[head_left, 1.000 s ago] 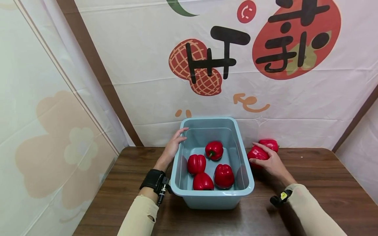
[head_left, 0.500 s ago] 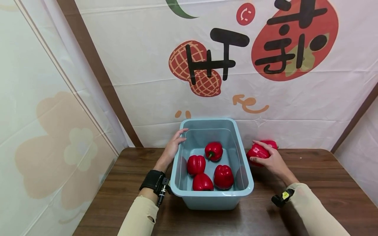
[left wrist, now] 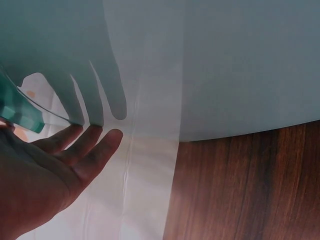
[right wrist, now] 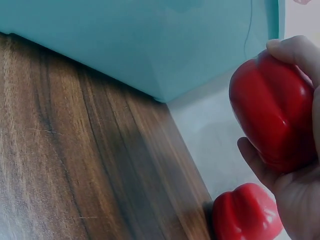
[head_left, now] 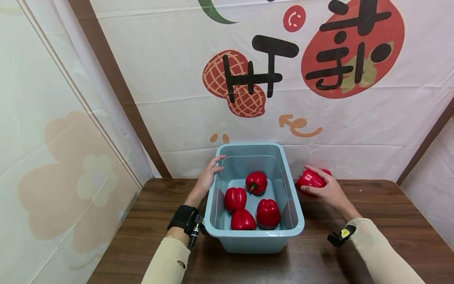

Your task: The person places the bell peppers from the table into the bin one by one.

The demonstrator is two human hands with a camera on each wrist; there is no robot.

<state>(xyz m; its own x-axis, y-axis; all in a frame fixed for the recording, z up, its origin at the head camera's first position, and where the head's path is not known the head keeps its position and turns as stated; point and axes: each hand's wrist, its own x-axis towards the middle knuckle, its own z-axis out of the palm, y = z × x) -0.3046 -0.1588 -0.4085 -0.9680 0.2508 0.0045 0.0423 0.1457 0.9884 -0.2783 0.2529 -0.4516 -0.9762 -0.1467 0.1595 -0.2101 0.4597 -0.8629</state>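
Observation:
A light blue plastic bin (head_left: 253, 232) stands on the wooden table (head_left: 372, 205) with several red bell peppers (head_left: 268, 213) inside. My left hand (head_left: 209, 173) rests flat against the bin's left wall near the far corner, fingers (left wrist: 95, 145) straight on the wall (left wrist: 225, 65). My right hand (head_left: 328, 191) grips a red pepper (head_left: 310, 179) just right of the bin, held above the table. In the right wrist view this held pepper (right wrist: 272, 112) is clear of the wood. A second pepper (right wrist: 245, 212) lies on the table below it, mostly hidden in the head view.
A printed cloth backdrop (head_left: 269, 79) hangs right behind the bin and table. Cloth panels (head_left: 53, 157) close off the left side. Bare wood (right wrist: 60, 165) stretches to the right of the bin and in front of it.
My right hand has lifted its pepper off the table and moved it slightly up, hiding the second pepper behind it. The left hand and the bin have stayed put.

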